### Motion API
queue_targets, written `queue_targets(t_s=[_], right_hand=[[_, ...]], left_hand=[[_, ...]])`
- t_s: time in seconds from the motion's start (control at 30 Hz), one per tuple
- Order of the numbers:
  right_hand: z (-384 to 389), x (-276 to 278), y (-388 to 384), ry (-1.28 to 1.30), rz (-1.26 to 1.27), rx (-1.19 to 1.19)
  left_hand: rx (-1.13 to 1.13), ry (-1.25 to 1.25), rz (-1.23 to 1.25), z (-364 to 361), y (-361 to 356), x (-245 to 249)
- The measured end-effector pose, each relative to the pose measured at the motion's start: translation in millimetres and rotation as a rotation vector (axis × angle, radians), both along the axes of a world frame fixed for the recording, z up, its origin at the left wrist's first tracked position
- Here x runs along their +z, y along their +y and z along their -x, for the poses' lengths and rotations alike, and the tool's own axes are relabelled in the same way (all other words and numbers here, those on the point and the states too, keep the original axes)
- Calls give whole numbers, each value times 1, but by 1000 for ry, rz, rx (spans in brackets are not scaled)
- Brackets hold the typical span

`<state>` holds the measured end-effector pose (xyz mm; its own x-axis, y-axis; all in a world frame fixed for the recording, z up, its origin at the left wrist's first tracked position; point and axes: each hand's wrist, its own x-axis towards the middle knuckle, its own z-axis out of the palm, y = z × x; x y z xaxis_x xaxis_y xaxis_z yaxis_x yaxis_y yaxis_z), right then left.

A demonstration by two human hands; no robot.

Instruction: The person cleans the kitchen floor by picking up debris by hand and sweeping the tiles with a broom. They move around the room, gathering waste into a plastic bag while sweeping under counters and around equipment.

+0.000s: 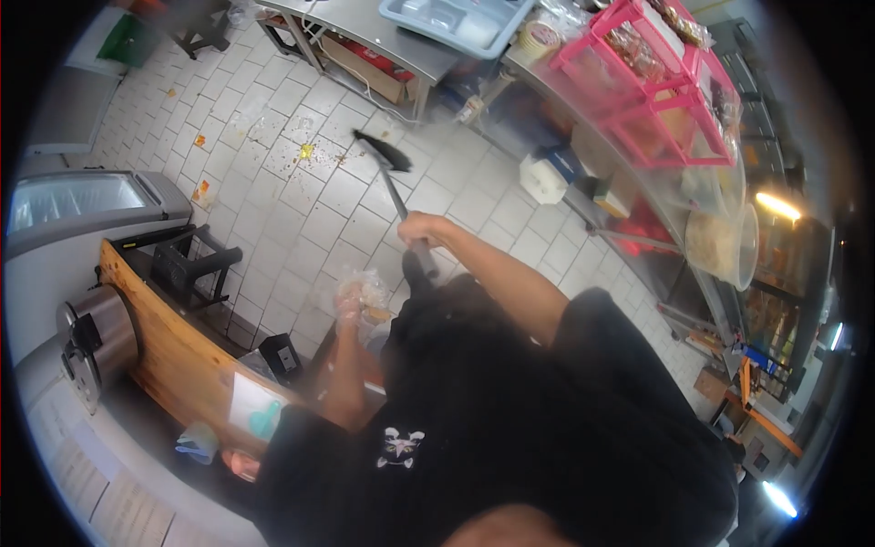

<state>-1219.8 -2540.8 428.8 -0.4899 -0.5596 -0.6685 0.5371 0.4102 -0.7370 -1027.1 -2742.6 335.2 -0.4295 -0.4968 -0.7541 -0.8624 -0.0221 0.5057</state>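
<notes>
My right hand (423, 230) is wrapped round the grey handle of a broom (389, 187). The broom's black bristle head (384, 150) points away from me over the white tiled floor. Lower and to the left, my left hand (348, 303) is closed at a crumpled clear plastic bag (369, 286), which partly veils the fingers. Yellow scraps (306, 151) with dark crumbs lie on the tiles just beyond the broom head. Orange smears (201, 190) mark the floor farther left.
A black stool (196, 260) stands left, beside a wooden counter (173, 333) bearing a steel cooker (105, 333). A steel table (387, 46) at the back holds a blue tray (456, 23). Pink baskets (647, 87) sit on the right-hand bench. A chest freezer (91, 205) is far left.
</notes>
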Motion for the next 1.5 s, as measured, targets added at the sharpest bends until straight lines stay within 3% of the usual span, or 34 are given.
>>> queue_targets(t_s=[0.07,0.17,0.27,0.33,0.4,0.47,0.53,0.57,0.6,0.67,0.73,0.77,0.83,0.87,0.93,0.97,1.0,1.07,1.1,1.13,1.17,1.2,1.27,1.33,1.4,1.43,1.47,1.5], right_hand=[[28,3,-2,-274,-239,-198],[24,-1,51,-269,-87,-128],[-16,20,112,-238,-91,-140],[-57,80,147,-56,-190,-88],[-89,139,178,-76,-327,-82],[-124,185,201,-130,-415,-243],[-185,175,232,2,-524,-261],[-211,170,245,28,-560,-281],[-232,168,250,-42,-566,-318],[-275,151,251,-132,-518,-479],[-290,130,247,-196,-477,-651],[-289,121,242,-232,-588,-572],[-293,75,234,-546,-537,-586],[-307,37,225,-544,-527,-649],[-339,-21,186,-677,-119,-1207],[-328,-31,154,-730,-321,-1416],[-326,-47,128,-729,-294,-1480],[-325,-91,61,-573,-201,-1813],[-312,-111,28,-432,-458,-1860],[-281,-99,8,-465,-750,-1824],[-270,-118,-14,-420,-998,-1722],[-252,-120,-38,-380,-1227,-1594],[-211,-89,-59,-510,-1120,-1700],[-216,-112,-96,-453,-1098,-1738],[-209,-124,-124,-357,-1190,-1827],[-213,-146,-139,-430,-1103,-1880],[-218,-181,-155,-303,-1122,-1908],[-208,-202,-170,-558,-1044,-1914]], left_hand=[[46,15,-22,2,-3,6],[127,178,-137,6,-3,32],[56,-39,126,18,-5,37],[-50,222,-79,21,-16,10],[-145,259,11,33,-26,-36],[-236,301,95,61,-25,-44],[-374,249,-168,108,-16,-18],[-407,241,-154,129,-18,-31],[-808,453,80,142,-29,-58],[-1229,663,308,169,-28,-82],[-722,385,-141,206,-4,-87],[-760,391,-144,221,12,-67],[-1028,331,56,258,52,-5],[-1083,355,46,276,57,-14],[-1153,487,-142,300,65,-31],[-1169,493,-190,314,73,-24],[-1151,404,-130,323,94,-1],[-1336,406,-128,348,104,-10],[-1437,407,-124,362,122,-20],[-1475,415,-140,372,137,-30],[-1649,417,-129,375,139,-34],[-1652,280,-200,376,144,-30],[-1677,139,-270,381,157,-30],[-1730,163,-109,375,171,-43],[-1695,29,-322,361,204,-1],[-1708,128,-284,353,211,-14],[-1718,172,-271,354,212,-52],[-1728,215,-257,354,213,-90]])
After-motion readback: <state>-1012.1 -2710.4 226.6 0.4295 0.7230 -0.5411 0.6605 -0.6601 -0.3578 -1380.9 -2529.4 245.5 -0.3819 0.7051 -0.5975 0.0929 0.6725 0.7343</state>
